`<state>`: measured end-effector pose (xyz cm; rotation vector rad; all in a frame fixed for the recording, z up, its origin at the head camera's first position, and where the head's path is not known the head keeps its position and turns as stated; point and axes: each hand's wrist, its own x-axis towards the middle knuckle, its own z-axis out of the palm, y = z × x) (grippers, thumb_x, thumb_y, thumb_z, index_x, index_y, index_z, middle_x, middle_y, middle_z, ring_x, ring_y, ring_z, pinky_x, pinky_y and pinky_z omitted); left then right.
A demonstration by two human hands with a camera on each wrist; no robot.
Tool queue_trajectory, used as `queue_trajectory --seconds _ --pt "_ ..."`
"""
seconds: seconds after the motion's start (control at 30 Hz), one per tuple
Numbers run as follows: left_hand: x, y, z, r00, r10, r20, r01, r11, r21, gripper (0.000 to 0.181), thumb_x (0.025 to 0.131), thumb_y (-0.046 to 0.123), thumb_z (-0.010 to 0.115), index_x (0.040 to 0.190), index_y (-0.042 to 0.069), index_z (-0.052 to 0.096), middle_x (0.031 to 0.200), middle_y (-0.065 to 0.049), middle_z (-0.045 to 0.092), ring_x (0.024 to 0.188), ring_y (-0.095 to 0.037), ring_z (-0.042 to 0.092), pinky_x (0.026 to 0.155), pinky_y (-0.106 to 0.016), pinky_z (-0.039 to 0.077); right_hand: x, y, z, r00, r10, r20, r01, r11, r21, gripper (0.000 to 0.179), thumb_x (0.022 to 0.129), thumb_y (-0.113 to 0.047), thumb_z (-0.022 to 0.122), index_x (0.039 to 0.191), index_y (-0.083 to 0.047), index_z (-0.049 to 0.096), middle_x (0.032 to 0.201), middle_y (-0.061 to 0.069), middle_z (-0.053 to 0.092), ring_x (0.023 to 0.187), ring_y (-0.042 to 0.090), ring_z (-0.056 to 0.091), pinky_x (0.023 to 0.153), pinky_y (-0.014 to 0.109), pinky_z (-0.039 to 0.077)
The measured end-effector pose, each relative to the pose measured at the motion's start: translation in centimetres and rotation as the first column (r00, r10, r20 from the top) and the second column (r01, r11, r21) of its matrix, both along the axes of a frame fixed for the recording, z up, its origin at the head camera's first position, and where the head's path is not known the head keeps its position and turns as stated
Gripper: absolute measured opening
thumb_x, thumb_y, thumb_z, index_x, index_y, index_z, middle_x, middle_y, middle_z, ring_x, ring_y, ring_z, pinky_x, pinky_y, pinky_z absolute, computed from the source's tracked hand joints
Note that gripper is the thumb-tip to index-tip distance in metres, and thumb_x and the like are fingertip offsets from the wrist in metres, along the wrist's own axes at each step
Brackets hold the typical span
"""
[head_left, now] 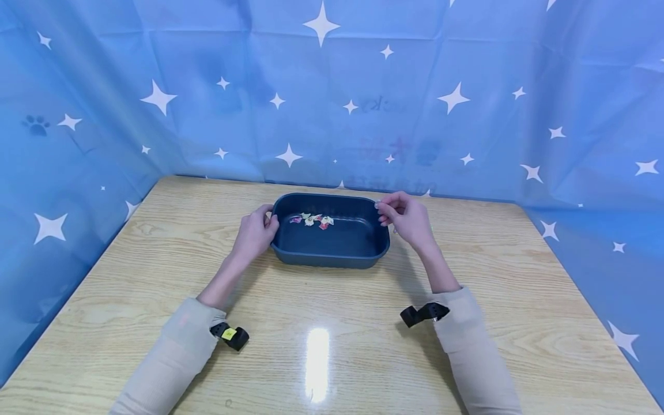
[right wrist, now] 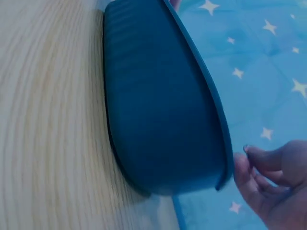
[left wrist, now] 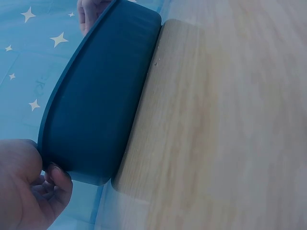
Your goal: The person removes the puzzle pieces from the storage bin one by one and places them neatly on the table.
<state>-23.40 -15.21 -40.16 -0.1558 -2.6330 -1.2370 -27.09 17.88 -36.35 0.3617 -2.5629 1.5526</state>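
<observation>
"Behind the work, what fills the view?"

"Blue cloth printed with white stars [head_left: 394, 75]. Before it, a pale wood-grain table [head_left: 155, 259], and towards its far edge stands a dark blue, deep, rounded-rectangular tub [head_left: 327, 260]."

"And the hands?"

"One at each end. The left hand [head_left: 254, 232] grips the rim, thumb and fingers closed on it. The right hand [head_left: 407, 216] has bent fingers at the far right corner; I cannot tell whether they pinch the rim or only sit beside it."

"Anything inside?"

"Small pink, white and red petal-like pieces [head_left: 309, 221], towards the back left."

"What could go wrong?"

"If the right hold is loose, a lift could tip the tub, sending those pieces sliding to the lower end."
</observation>
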Motion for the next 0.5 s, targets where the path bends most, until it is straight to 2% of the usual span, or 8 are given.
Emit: queue_trajectory --seconds 0.1,0.2,0.37,0.5 --pt "0.0 0.0 0.0 1.0 0.002 -0.001 -0.002 1.0 0.002 0.035 0.101 0.01 0.05 0.13 -0.007 0.061 0.062 0.0 0.042 0.052 -0.018 0.043 0.056 -0.033 0.038 0.1 0.9 0.5 1.0 -0.009 0.021 0.009 1.0 -0.024 0.025 0.098 -0.016 0.067 0.109 0.007 0.065 0.093 0.024 0.067 0.069 0.018 0.069 0.057 0.026 0.055" --pt "0.0 0.0 -0.1 1.0 0.002 -0.004 -0.002 1.0 0.004 0.035 0.101 0.009 0.05 0.129 -0.007 0.061 0.062 0.001 0.042 0.052 -0.017 0.042 0.056 -0.033 0.038 0.1 2.0 0.6 0.999 -0.02 0.04 0.022 0.999 -0.047 0.025 0.099 -0.011 0.066 0.111 0.01 0.064 0.096 0.028 0.066 0.072 0.02 0.069 0.066 0.027 0.058" --pt "-0.1 0.0 -0.1 1.0 -0.001 -0.001 0.001 1.0 0.012 0.035 0.101 0.01 0.05 0.129 -0.006 0.061 0.061 0.001 0.041 0.051 -0.017 0.042 0.055 -0.033 0.037 -0.1 4.0 0.1 0.996 -0.066 0.065 0.068 0.997 -0.032 0.028 0.1 -0.014 0.065 0.114 0.009 0.063 0.105 0.028 0.066 0.076 0.014 0.069 0.075 0.031 0.059" --pt "-0.1 -0.1 -0.1 1.0 0.002 -0.003 -0.002 1.0 0.008 0.035 0.101 0.011 0.05 0.13 -0.006 0.061 0.061 0.0 0.041 0.051 -0.018 0.042 0.055 -0.033 0.037 -0.1 5.7 -0.1 0.993 -0.091 0.071 0.093 0.995 -0.032 0.029 0.1 -0.015 0.065 0.114 0.01 0.063 0.101 0.022 0.067 0.076 0.011 0.068 0.076 0.03 0.059"
